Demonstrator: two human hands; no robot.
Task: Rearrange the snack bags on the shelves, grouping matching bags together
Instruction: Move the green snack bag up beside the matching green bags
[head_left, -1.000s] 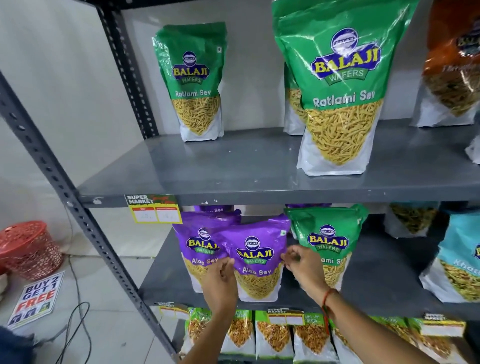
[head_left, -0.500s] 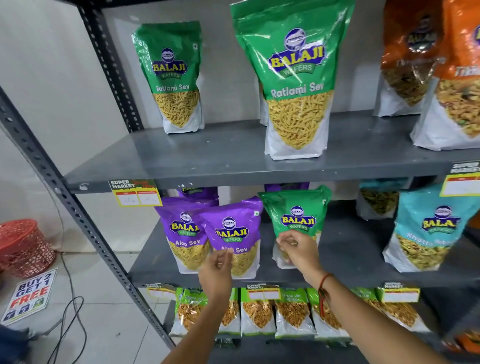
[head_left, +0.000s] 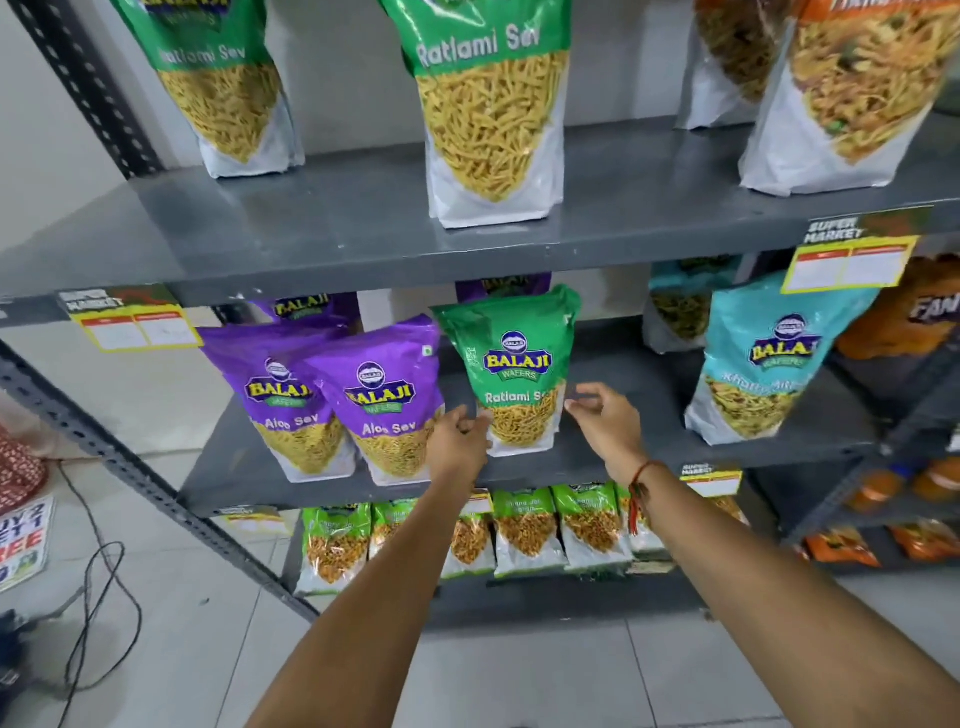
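Ratlami Sev bag (head_left: 511, 364) stands on grey middle shelf (head_left: 623, 374), both hands pinching its sides.

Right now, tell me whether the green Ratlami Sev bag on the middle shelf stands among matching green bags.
No, purple Aloo Sev bags flank the green Ratlami Sev bag.

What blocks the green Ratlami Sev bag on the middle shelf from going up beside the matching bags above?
Nothing visible. Both the left hand and right hand flank the green Ratlami Sev bag, and the upper shelf shows bare space between the two Ratlami Sev bags there.
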